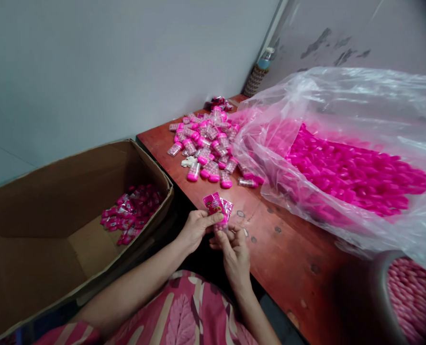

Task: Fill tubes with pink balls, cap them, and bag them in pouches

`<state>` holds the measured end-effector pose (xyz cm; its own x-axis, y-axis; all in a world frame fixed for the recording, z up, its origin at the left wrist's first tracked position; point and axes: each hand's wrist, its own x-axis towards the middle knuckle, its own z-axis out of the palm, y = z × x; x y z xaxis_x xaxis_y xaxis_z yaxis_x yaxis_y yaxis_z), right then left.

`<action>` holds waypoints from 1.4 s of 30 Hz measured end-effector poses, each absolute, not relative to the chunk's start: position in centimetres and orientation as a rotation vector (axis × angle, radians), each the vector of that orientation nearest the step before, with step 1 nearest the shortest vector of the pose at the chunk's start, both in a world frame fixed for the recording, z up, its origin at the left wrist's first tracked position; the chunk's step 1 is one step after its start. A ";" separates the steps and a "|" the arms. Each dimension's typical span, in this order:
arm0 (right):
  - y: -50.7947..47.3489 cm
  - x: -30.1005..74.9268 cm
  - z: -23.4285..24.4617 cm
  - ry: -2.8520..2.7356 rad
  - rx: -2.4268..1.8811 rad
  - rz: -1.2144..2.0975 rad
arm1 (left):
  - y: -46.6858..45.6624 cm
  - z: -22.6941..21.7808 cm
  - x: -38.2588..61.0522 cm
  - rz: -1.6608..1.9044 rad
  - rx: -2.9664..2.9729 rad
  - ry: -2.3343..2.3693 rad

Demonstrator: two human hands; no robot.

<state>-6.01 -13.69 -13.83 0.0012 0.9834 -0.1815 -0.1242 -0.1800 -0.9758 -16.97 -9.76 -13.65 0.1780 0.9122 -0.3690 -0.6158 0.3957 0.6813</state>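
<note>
Just over the table's near edge, my left hand (198,229) pinches a pink printed packet (212,203) between thumb and fingers. My right hand (235,254) is closed on a small clear candy bottle (220,227) with pink balls inside, right below the packet. The two hands meet there, and the fingers partly hide both things. A second shiny pink-and-silver flap shows behind the packet. Beyond my hands, a heap of small clear bottles with pink caps (204,155) lies on the red wooden table (270,249).
An open cardboard box (72,239) on the left holds a pile of pink packets (134,211). A large clear plastic bag (270,158) on the right contains bright pink caps (342,172). Nearer stands a pot (378,287) of pink candies (414,297). A bottle (265,60) stands in the far corner.
</note>
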 end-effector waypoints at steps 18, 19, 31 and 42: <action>-13.5 -5.9 -13.9 -0.739 -1.064 1.580 | -10.8 -13.3 -16.6 1.019 0.419 0.835; -13.7 -5.9 -13.8 -0.746 -1.054 1.594 | -10.6 -13.3 -16.8 1.051 0.393 0.841; -12.7 -6.8 -13.7 -0.840 -1.108 1.613 | -12.6 -12.5 -18.1 1.150 0.414 0.910; -12.8 -3.8 -14.0 -0.972 -1.269 1.505 | -9.5 -13.3 -20.3 1.341 1.000 1.221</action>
<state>-3.84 -12.76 -14.01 -0.0554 0.9617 -0.2684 -0.1504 -0.2738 -0.9500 -20.33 -9.50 -13.35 -0.1345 0.9894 -0.0548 -0.1467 0.0348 0.9886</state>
